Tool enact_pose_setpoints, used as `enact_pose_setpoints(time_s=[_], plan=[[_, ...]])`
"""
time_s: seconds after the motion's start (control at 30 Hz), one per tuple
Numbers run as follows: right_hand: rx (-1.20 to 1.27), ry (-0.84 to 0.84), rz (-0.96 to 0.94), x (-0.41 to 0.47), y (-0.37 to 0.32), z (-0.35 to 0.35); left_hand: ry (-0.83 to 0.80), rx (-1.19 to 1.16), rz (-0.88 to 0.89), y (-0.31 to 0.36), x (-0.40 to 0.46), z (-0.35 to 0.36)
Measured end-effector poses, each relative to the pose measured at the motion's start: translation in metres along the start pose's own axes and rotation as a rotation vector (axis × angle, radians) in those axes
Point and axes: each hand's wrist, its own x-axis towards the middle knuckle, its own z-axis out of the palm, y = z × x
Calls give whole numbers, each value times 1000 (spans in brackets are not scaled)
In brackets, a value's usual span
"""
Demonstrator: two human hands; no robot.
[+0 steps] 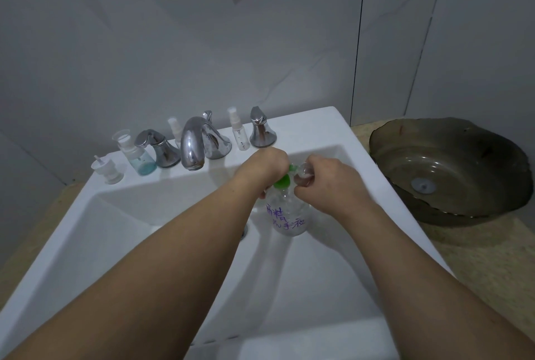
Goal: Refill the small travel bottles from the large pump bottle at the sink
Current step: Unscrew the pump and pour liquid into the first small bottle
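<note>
The large clear pump bottle (289, 219), with purple handwriting and a green pump head (283, 181), stands in the white sink basin (139, 232). My left hand (265, 168) rests curled on the pump head. My right hand (327, 178) grips a small clear travel bottle (304, 173) right at the green nozzle. On the ledge behind stand a small spray bottle (240, 133), another spray bottle (174, 128) half hidden by the tap, and a bottle with blue liquid (139, 154). A loose white pump cap (107, 170) lies at the far left.
A chrome spout (192, 145) and two chrome handles (158, 147) (261, 128) line the sink's back ledge. A dark glass basin (451, 168) sits on the beige counter to the right. Grey wall panels rise behind.
</note>
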Motion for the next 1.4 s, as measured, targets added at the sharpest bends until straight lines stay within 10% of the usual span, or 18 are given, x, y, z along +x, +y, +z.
enact_pose_setpoints(time_s=[1.4], plan=[[30, 7, 32, -9, -2, 2, 13, 115, 131, -9, 15, 1]])
